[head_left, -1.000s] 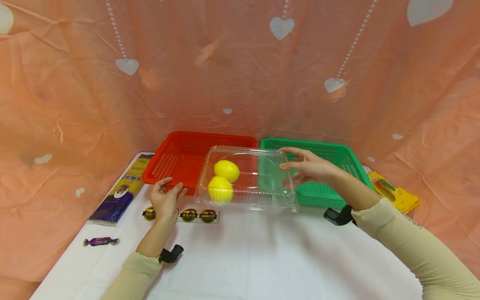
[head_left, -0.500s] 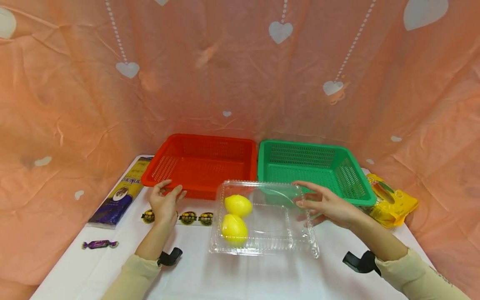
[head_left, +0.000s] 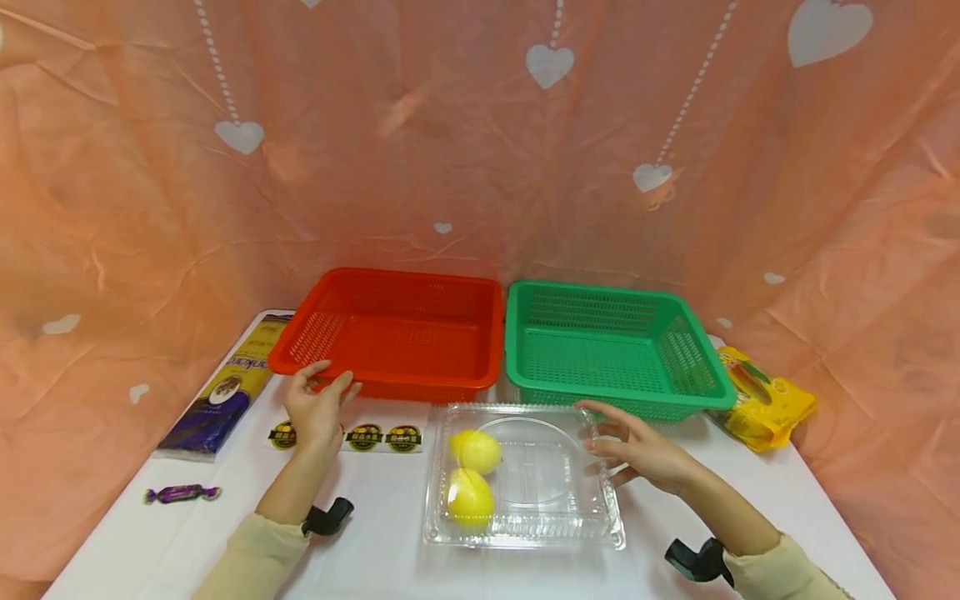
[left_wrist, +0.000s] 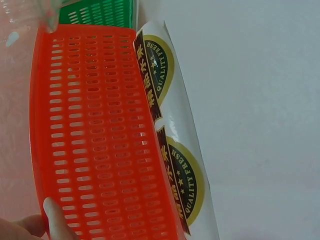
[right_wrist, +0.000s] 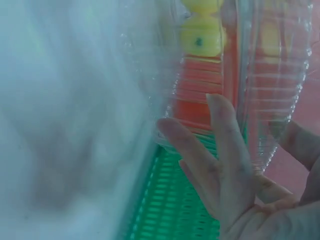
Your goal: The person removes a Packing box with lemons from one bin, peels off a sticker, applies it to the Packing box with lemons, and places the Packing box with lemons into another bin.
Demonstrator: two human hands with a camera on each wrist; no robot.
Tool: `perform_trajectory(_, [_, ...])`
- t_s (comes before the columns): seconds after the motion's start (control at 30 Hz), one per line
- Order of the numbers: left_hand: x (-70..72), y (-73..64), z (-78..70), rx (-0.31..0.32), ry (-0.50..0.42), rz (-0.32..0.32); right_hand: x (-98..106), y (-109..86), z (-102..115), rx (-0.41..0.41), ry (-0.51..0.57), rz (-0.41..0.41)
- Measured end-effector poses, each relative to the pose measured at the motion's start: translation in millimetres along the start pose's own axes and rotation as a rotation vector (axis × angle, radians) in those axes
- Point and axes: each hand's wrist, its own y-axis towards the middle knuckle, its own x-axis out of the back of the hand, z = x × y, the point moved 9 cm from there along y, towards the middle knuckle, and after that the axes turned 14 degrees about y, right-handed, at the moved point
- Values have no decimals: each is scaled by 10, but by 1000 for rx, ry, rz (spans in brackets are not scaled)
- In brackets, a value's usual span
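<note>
In the head view a clear plastic clamshell container [head_left: 536, 475] is at the front middle, low over the white table or on it; I cannot tell which. Two lemons [head_left: 471, 497] lie inside at its left. My right hand [head_left: 637, 450] holds the container's right side, the thumb towards the front and the fingers around the edge. At the red basket [head_left: 408, 389], my left hand [head_left: 315, 414] pinches the front rim near its left corner. The left wrist view shows the thumb [left_wrist: 57, 222] outside the basket's slotted wall and a finger behind the rim.
A green basket [head_left: 622, 400] stands right of the red one. Round fruit stickers [head_left: 365, 437] lie on a sheet before the red basket. A purple wrapped candy [head_left: 182, 494] and a purple-gold packet [head_left: 217, 400] lie left; a yellow packet [head_left: 765, 404] lies right.
My right hand has brought the container with the lemons down and towards me, away from in front of the baskets. The left hand has stayed at the red basket's rim.
</note>
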Motion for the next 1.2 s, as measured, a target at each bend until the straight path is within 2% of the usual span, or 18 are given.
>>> perform_trajectory(0.27, [23,-13,-4,0,6,6,46,22,-153,-29,9,-1])
perform_trajectory(0.43, [52,-7,7,9,-23,2,41,51,-213,-37,7,5])
perform_trajectory(0.7, [-5,-2,-5,-8,-43,18,71,18,-205,-58,-40,-9])
perform_trajectory(0.93, [0,-15,-17,-30,-54,18,71,-7,-199,-96,-73,-24])
perform_trajectory(1.2, [-9,-33,-57,-38,-52,27,161,-59,-156,-64,-50,-58])
